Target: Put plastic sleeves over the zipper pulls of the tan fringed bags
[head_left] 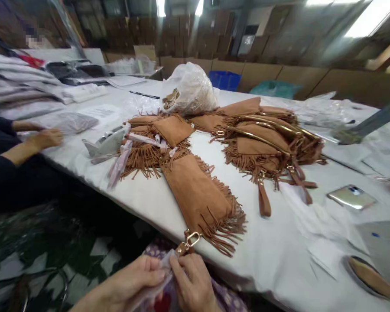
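A brown suede-like bag (196, 184) with a fringed edge lies at the front of the table. Its gold clasp (193, 239) and brown strap (182, 248) hang over the edge toward me. My left hand (134, 277) pinches a thin translucent wrap (167, 261) around the strap. Close beside it, my right hand (195, 281) is closed on the wrapped strap just below the clasp; the fingers partly hide the strap. Beyond lie another fringed bag (173, 129) and pinkish wrapped straps (121, 162).
Fringed bags with gold handles (260, 136) are piled at right, near a phone (351, 197) and a wooden-handled brush (370, 275). A plastic-wrapped bundle (191, 89) stands behind. At left, a co-worker's hands (45, 138) touch a packed bag (69, 122).
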`<state>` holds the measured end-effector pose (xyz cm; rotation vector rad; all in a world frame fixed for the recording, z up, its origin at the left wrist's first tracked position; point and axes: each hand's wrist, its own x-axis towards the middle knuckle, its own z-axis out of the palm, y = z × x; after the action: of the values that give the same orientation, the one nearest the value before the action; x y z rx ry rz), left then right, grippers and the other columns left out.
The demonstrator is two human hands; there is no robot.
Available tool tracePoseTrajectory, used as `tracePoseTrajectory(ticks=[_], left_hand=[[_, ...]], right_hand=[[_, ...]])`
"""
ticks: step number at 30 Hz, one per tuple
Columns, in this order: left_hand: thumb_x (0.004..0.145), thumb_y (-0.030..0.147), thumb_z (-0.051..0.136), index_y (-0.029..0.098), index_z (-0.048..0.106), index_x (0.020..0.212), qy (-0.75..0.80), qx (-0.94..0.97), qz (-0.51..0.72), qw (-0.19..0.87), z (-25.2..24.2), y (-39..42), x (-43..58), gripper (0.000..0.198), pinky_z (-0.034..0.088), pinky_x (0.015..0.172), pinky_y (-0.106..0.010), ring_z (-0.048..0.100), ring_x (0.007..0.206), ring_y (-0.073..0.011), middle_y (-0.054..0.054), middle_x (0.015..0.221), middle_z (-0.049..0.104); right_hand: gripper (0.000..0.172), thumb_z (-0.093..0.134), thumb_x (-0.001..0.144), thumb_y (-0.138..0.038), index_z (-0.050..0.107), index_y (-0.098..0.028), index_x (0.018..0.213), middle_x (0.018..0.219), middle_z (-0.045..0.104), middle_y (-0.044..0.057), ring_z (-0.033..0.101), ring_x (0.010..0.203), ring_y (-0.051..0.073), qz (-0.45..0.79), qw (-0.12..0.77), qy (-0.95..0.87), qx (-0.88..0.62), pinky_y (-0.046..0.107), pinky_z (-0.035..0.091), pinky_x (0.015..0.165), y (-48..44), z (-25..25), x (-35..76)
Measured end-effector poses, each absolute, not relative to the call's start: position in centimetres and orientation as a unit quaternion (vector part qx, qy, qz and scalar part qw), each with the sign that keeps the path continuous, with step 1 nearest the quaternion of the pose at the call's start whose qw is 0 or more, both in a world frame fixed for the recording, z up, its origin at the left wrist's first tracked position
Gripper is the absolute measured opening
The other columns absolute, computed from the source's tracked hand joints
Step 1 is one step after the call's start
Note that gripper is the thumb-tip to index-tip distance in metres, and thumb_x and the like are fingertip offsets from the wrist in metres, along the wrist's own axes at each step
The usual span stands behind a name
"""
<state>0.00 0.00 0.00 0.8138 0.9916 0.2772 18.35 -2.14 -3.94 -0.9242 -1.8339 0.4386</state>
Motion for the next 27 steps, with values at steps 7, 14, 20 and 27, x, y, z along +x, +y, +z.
tracePoseTrajectory(ticks=[7,14,20,27], left_hand=[[0.081,0.032,0.054,0.014,0.053,0.066,0.46,0.526,0.12,0.705,3.0,1.1,-2.8,0.024,0.024,0.049,-0.02,0.033,0.054,-0.009,0.004,0.058,0.043],[0.083,0.052,0.049,0.015,0.053,0.065,0.473,0.507,0.07,0.717,1.7,0.2,-4.0,0.041,0.024,0.044,-0.02,0.036,0.046,-0.0089,0.002,0.055,0.049],[0.084,0.037,0.052,0.014,0.052,0.063,0.557,0.566,0.146,0.59,-0.7,-0.8,-3.0,0.031,0.024,0.049,-0.021,0.035,0.054,-0.0094,0.004,0.058,0.043],[0.076,0.019,0.061,0.015,0.06,0.065,0.566,0.592,0.217,0.532,-0.1,-0.3,-2.2,0.012,0.039,0.066,-0.023,0.054,0.069,-0.0152,-0.001,0.069,0.062]], right_hand=[[0.033,0.067,0.077,-0.044,0.072,-0.016,0.094,0.081,0.072,0.009,0.065,0.065,0.017,0.649,0.452,-0.253,-0.557,0.023,0.051,0.055,-1.5,-4.0,19.8],[0.03,0.083,0.062,-0.037,0.069,-0.011,0.065,0.054,0.059,0.0,0.05,0.047,0.004,0.785,0.433,-0.048,-0.441,0.012,0.042,0.047,1.4,-2.6,17.7],[0.037,0.084,0.056,-0.044,0.07,-0.011,0.068,0.055,0.062,0.001,0.051,0.046,0.006,0.752,0.405,-0.131,-0.502,0.015,0.043,0.046,1.2,-3.6,18.5],[0.041,0.075,0.062,-0.052,0.071,-0.013,0.07,0.058,0.065,0.003,0.055,0.052,0.013,0.641,0.433,-0.28,-0.568,0.023,0.044,0.05,1.6,-1.3,19.1]])
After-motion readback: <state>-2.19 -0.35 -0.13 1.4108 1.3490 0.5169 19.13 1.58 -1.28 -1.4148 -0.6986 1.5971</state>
